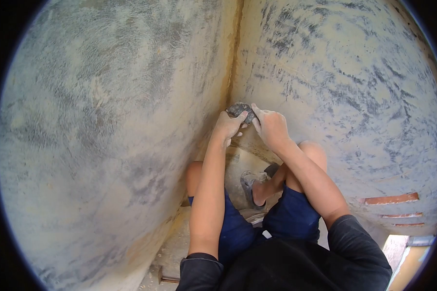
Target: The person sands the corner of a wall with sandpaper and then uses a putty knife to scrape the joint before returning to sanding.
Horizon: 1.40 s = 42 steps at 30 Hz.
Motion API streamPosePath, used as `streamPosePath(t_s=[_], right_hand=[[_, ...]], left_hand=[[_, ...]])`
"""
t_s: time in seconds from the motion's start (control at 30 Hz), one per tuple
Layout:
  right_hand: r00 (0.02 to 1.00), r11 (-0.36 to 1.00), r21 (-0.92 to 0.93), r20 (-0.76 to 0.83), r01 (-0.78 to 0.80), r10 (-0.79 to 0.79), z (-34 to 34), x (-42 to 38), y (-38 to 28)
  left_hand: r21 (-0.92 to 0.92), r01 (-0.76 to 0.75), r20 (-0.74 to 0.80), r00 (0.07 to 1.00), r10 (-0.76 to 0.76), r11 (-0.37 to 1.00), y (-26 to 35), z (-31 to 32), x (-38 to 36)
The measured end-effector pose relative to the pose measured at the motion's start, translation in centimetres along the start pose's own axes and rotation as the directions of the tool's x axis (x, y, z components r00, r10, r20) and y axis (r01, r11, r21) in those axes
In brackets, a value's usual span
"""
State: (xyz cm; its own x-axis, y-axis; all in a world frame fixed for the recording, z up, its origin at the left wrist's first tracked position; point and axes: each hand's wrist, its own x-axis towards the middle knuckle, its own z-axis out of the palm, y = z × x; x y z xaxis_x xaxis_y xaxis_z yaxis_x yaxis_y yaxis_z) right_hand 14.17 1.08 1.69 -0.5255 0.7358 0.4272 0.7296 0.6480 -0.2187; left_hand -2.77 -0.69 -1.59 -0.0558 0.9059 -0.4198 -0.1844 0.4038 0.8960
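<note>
A dark grey, rough-surfaced lump [240, 111] is held in front of me, close to the corner of the two walls. My left hand [229, 125] is closed around its lower left side, thumb laid across the front. On its right edge, the index finger and thumb of my right hand [272, 125] grip it. Pale dust coats the fingertips of both hands. I cannot tell exactly what the lump is.
A smeared grey-white wall [97, 126] rises on the left, another [344, 82] on the right, joined at a brownish corner seam [236, 43]. Below are my bent knees and a grey shoe [250, 188]. Reddish slots [391, 199] cut the right wall low down.
</note>
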Motion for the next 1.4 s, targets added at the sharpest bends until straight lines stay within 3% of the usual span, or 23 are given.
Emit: streamPosePath(t_s=[0.1, 0.17, 0.2, 0.27, 0.4, 0.47, 0.7, 0.8, 0.87, 0.97, 1.1, 1.17, 1.2, 1.27, 1.3, 1.37, 1.4], right_hand=[[0.999, 0.999, 0.035, 0.045, -0.028, 0.026, -0.2, 0.5, -0.7], [0.980, 0.999, -0.046, 0.197, -0.026, 0.035, 0.5, 0.6, -0.8], [0.979, 0.998, -0.047, 0.195, -0.043, 0.052, 0.7, 0.5, -1.1], [0.933, 0.974, -0.030, 0.280, -0.226, 0.225, 1.0, 0.5, -1.5], [0.917, 0.958, -0.007, 0.287, -0.286, 0.276, 2.2, -0.1, -0.6], [0.907, 0.943, 0.028, 0.285, -0.332, 0.311, 2.6, -0.4, -0.3], [0.885, 0.905, 0.156, 0.327, -0.395, 0.331, 1.8, -0.3, 1.1], [0.875, 0.908, 0.157, 0.373, -0.388, 0.309, 2.0, -0.9, 1.5], [0.883, 0.955, 0.076, 0.408, -0.286, 0.232, 3.0, -1.5, 2.0], [0.888, 0.966, 0.023, 0.400, -0.257, 0.227, 3.6, -2.1, 2.3], [0.846, 0.940, 0.050, 0.455, -0.336, 0.278, 4.7, -1.7, 3.3], [0.898, 0.942, 0.085, 0.340, -0.325, 0.279, 5.1, -2.2, 3.7], [0.899, 0.941, 0.092, 0.337, -0.326, 0.279, 5.0, -2.0, 3.6], [0.921, 0.962, 0.053, 0.308, -0.267, 0.238, 4.8, -2.0, 3.5], [0.920, 0.961, 0.057, 0.309, -0.269, 0.239, 4.7, -1.9, 3.4], [0.934, 0.974, 0.034, 0.294, -0.224, 0.204, 4.5, -1.4, 3.1], [0.934, 0.974, 0.036, 0.294, -0.223, 0.203, 4.5, -1.2, 3.0]], left_hand=[[0.019, 0.033, -0.022, 0.999, -0.032, 0.999, -0.4, -0.1, 0.1], [0.410, -0.071, -0.092, 0.989, 0.118, 0.910, -1.4, -0.6, 0.9], [0.418, -0.069, -0.079, 0.991, 0.112, 0.906, -1.3, -0.6, 0.5], [0.466, -0.230, 0.014, 0.967, 0.253, 0.854, -1.1, -0.5, -0.3], [0.516, -0.291, 0.016, 0.944, 0.330, 0.806, -2.8, -0.4, 0.5], [0.545, -0.345, 0.153, 0.937, 0.314, 0.764, -1.2, -0.5, -0.3], [0.671, -0.274, 0.034, 0.939, 0.341, 0.689, -0.8, 0.8, -0.5], [0.683, -0.245, -0.046, 0.926, 0.376, 0.688, -2.6, 0.9, 1.0], [0.574, -0.300, -0.056, 0.914, 0.402, 0.762, -3.0, 0.7, 1.3], [0.625, -0.275, -0.087, 0.906, 0.415, 0.731, -2.3, 0.2, 1.1], [0.651, -0.281, -0.091, 0.894, 0.440, 0.705, -1.3, 0.6, 0.7], [0.610, -0.480, -0.103, 0.741, 0.664, 0.630, -1.4, 1.4, 1.0], [0.616, -0.478, -0.101, 0.740, 0.665, 0.626, -1.7, 1.6, 1.4], [0.726, -0.490, -0.189, 0.532, 0.825, 0.483, -2.6, 2.3, 2.4], [0.729, -0.487, -0.187, 0.535, 0.824, 0.481, -2.2, 3.1, 1.8], [0.550, -0.233, -0.450, 0.727, 0.519, 0.802, -1.0, 5.0, 0.1], [0.551, -0.231, -0.451, 0.726, 0.519, 0.802, -1.2, 5.6, 0.3]])
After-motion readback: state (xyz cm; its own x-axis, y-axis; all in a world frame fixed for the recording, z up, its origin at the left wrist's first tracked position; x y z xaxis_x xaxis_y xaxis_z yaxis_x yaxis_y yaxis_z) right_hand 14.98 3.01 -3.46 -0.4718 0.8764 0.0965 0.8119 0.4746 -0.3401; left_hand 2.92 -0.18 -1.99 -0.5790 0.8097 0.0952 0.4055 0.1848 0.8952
